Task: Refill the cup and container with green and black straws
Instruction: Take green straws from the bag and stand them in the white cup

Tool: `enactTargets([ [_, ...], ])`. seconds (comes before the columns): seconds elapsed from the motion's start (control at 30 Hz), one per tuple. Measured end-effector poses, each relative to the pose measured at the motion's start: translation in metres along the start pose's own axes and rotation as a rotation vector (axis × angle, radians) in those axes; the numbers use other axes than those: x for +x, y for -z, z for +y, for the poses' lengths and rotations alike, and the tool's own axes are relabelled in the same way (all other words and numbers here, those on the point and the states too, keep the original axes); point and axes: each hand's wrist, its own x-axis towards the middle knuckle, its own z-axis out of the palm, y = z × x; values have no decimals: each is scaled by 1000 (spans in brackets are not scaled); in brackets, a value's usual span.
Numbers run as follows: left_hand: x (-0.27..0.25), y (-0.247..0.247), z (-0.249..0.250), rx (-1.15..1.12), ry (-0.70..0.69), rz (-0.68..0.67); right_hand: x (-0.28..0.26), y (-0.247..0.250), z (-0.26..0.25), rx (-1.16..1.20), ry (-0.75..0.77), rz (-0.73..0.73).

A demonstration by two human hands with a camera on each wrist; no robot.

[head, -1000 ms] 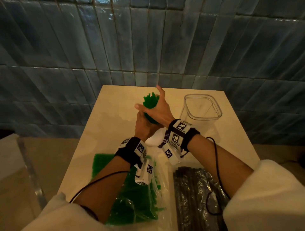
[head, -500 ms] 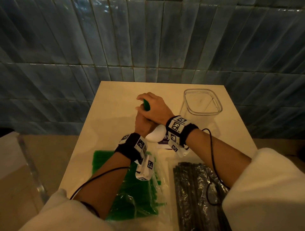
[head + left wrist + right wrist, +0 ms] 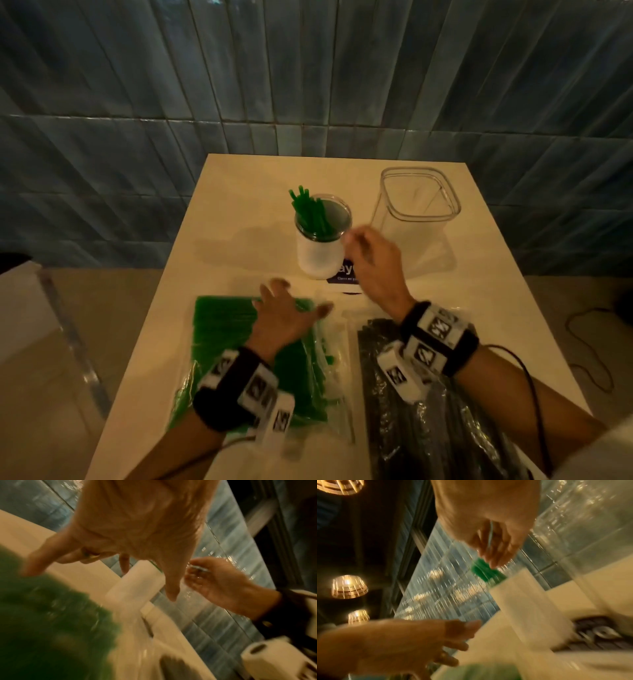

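A white cup [image 3: 320,251] stands mid-table with green straws [image 3: 308,214] leaning to its left side; the right wrist view also shows the cup [image 3: 513,601]. To its right is an empty clear container [image 3: 418,200]. My left hand [image 3: 291,310] hovers with fingers spread over the bag of green straws [image 3: 222,329] and grips nothing. Just right of the cup, my right hand [image 3: 364,248] has loosely curled fingers and holds nothing. A bag of black straws [image 3: 411,431] lies under my right wrist.
A dark printed card [image 3: 346,275] lies under the cup's near side. The table [image 3: 239,178] butts against a blue tiled wall [image 3: 308,85]. A clear panel [image 3: 68,342] stands off the left edge, and a cable [image 3: 589,342] lies on the floor at right.
Both hands have let go of the cup and straws and drawn back toward me. The left dropped to the green bag. The straws now stand loose in the cup.
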Motion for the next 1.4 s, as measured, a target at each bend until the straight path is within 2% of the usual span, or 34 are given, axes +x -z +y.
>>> enactTargets([
  [0.07, -22, -25, -15, 208, 83, -165, -27, -7, 23, -213, -192, -320],
  [0.1, -29, -34, -22, 270, 89, -187, -38, -11, 31, -314, -236, -491],
  [0.17, -34, -44, -30, 291, 49, -154, -56, -21, 42, -407, -251, -772],
  [0.23, -30, -46, -38, 278, -22, -98, -70, -32, 44, -367, -207, -883],
  [0.3, -27, -46, -44, 227, -78, -58, -78, -44, 44, -357, -141, -905],
  [0.4, -31, -39, -46, 97, -101, 10, -86, -61, 46, -482, -44, -904],
  [0.5, -35, -33, -44, 18, -111, 61, -87, -69, 44, -564, -96, -874],
  [0.7, -43, -26, -42, 77, -131, 97, -87, -70, 32, -718, -237, -951],
  [0.8, -46, -26, -40, 109, -149, 115, -89, -67, 26, -829, -234, -1028],
  [0.87, -47, -25, -40, 134, -168, 134, -89, -64, 25, -855, -198, -997],
  [0.97, -44, -25, -42, 183, -175, 133, -87, -47, 24, -863, -116, -898],
  [1.07, -34, -28, -49, 162, -168, 61, -82, -18, 30, -974, -12, -831],
  [1.17, -27, -35, -55, 180, -138, -22, -76, 14, 38, -1054, -28, -768],
  [1.4, -34, -46, -61, 286, -180, -29, -59, 101, 30, -1273, -150, -662],
])
